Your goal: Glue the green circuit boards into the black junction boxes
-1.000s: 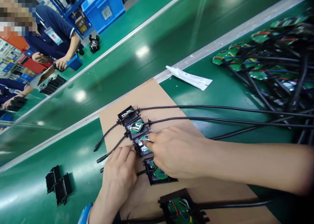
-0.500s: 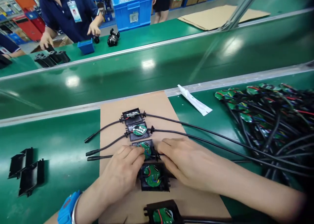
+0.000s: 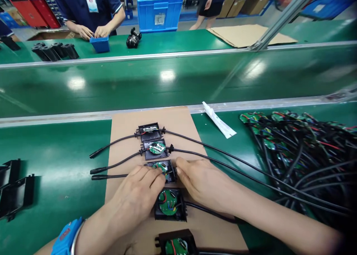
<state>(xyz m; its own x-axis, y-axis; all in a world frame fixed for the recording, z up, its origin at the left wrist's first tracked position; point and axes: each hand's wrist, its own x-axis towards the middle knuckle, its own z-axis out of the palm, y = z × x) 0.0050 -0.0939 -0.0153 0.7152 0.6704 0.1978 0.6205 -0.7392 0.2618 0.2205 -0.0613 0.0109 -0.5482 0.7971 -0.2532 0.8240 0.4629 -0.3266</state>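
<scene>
Several black housings with green circuit boards lie in a column on a cardboard sheet [image 3: 150, 115]. My left hand [image 3: 136, 190] has its closed fingers on the left side of the third housing [image 3: 170, 176], over its circuit board [image 3: 161, 168]. At that housing's right edge, my right hand [image 3: 202, 178] pinches at the cable exit; its fingertips partly hide what they hold. Behind them are two housings [image 3: 150, 132] [image 3: 156, 150] with cables out both sides. Nearer me sit another housing [image 3: 170, 206] and one [image 3: 174, 244] cut by the frame's bottom.
A heap of boards and black cables [image 3: 301, 154] lies at right. A white tube [image 3: 219, 120] rests behind the sheet. Black housings [image 3: 16, 195] are at far left. Across the green conveyor [image 3: 167, 87], a person's hands [image 3: 95, 31] are at a small blue bin [image 3: 99, 45].
The view has shifted and tilted slightly. My right hand has moved closer against the third housing's right edge. The person across has brought both hands together at the small blue bin.
</scene>
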